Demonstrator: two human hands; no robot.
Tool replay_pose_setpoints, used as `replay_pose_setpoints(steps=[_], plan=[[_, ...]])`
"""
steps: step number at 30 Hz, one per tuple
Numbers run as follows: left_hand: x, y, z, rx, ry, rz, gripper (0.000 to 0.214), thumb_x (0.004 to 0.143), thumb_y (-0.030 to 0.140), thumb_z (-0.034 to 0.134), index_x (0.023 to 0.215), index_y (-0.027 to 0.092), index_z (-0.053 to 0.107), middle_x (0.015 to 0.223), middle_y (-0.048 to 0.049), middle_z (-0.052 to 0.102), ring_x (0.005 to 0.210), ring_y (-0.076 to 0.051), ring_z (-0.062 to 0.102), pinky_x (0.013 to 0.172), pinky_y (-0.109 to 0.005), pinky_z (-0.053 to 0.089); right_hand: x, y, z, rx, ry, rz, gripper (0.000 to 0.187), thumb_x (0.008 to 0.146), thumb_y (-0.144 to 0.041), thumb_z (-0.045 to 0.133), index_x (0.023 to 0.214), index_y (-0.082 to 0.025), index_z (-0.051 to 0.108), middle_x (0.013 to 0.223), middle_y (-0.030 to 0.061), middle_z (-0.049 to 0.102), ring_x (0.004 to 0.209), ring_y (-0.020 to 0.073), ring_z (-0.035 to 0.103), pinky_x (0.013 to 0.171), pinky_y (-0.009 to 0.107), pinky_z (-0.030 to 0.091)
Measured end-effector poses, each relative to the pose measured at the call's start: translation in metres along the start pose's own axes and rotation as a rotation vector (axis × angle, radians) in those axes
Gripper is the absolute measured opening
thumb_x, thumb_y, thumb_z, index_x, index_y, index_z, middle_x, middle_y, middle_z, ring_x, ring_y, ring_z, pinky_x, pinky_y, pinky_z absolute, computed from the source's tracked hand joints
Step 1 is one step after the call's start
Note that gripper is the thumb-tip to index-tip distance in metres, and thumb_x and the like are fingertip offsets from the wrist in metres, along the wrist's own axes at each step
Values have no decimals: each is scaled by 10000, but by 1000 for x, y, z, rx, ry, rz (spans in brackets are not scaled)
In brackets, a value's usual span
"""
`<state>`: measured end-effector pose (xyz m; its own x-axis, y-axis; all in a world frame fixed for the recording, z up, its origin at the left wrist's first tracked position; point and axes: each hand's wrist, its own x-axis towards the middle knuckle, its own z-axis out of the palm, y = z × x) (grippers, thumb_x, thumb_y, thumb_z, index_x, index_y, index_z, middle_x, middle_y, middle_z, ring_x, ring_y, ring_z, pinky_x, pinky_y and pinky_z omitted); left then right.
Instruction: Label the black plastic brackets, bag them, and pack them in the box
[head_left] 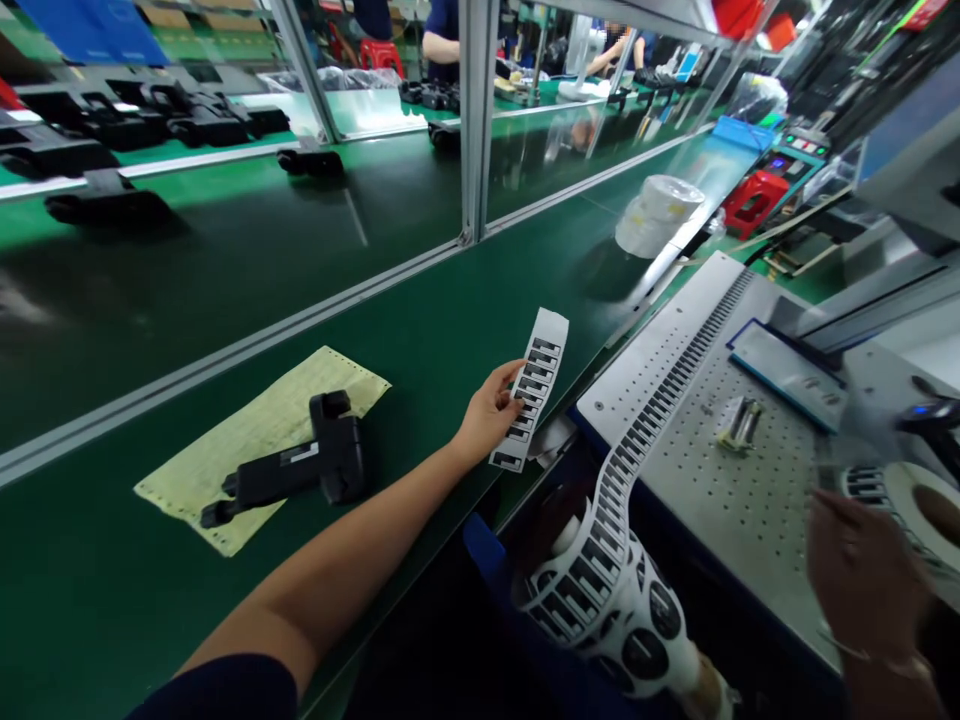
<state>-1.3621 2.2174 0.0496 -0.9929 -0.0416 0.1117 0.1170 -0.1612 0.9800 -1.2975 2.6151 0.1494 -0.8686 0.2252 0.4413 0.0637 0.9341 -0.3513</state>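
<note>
While left hand (491, 412) pinches it, label strip (531, 400) near-upright, tilting right

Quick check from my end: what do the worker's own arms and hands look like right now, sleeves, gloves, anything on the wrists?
Both hands are bare, no gloves. The left hand ends a forearm bare up to a dark navy short sleeve at the bottom edge of the view. The right hand is blurred; a thin bracelet-like band seems to circle its wrist. No rings or watch that I can make out.
</note>
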Motion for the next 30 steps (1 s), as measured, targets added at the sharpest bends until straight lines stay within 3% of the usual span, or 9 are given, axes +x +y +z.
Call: replay_pose_setpoints(steps=[2,4,7,9,12,16,19,22,30], plan=[[-1,-1,0,-1,-19,21,575,813,175,591,1370,208,450,1379,-118,575,1000,-177,667,854,-297,544,12,-50,26,208,-253,-124,282,891,-518,507,1009,-360,708,1041,114,710,1030,329,656,940,541,476],[-1,-2,0,-3,-49,27,610,825,221,610,1401,213,408,1365,-123,587,1072,-201,657,914,-326,534,24,-103,58,457,-473,-104,299,845,-523,578,972,-293,722,1012,78,728,964,285,674,886,493,529],[-3,-6,-1,11,-104,25,664,843,298,623,1444,218,353,1376,-135,575,1104,-211,650,952,-346,523,36,-166,101,774,-807,97,430,767,-564,659,1009,-213,716,1048,99,736,860,212,683,795,401,571],[-3,-8,-1,19,-146,33,671,851,315,617,1455,217,343,1371,-139,577,1089,-206,654,951,-343,519,38,-190,120,920,-894,270,431,733,-563,693,953,-192,711,996,100,738,782,168,672,703,322,571],[-4,-9,0,24,-192,39,677,840,283,619,1456,210,347,1308,-130,621,1051,-193,658,914,-319,518,37,-203,134,983,-795,349,358,672,-520,748,787,-192,664,776,32,690,692,128,634,624,248,539],[-5,-3,3,1,-239,-28,695,806,282,658,1432,189,372,1040,-67,707,825,-154,663,753,-264,512,34,-204,134,948,-676,228,311,684,-483,725,672,-201,594,608,-27,582,620,112,586,627,244,530],[-4,4,2,23,-237,-34,338,818,411,654,1022,144,618,738,0,643,659,-125,575,630,-227,453,32,-206,131,907,-735,153,264,710,-450,695,674,-199,622,636,-18,607,632,117,602,655,259,547],[-3,9,0,70,-216,-36,444,817,516,636,604,154,491,567,35,490,554,-89,433,539,-203,357,31,-209,128,868,-802,140,250,720,-439,679,694,-191,666,675,-1,644,662,124,629,675,265,563],[-2,8,-2,31,-207,-54,505,813,588,605,581,160,472,568,24,465,545,-94,418,520,-211,334,29,-206,126,854,-870,125,310,741,-472,660,813,-179,731,738,36,705,682,130,648,689,290,567]])
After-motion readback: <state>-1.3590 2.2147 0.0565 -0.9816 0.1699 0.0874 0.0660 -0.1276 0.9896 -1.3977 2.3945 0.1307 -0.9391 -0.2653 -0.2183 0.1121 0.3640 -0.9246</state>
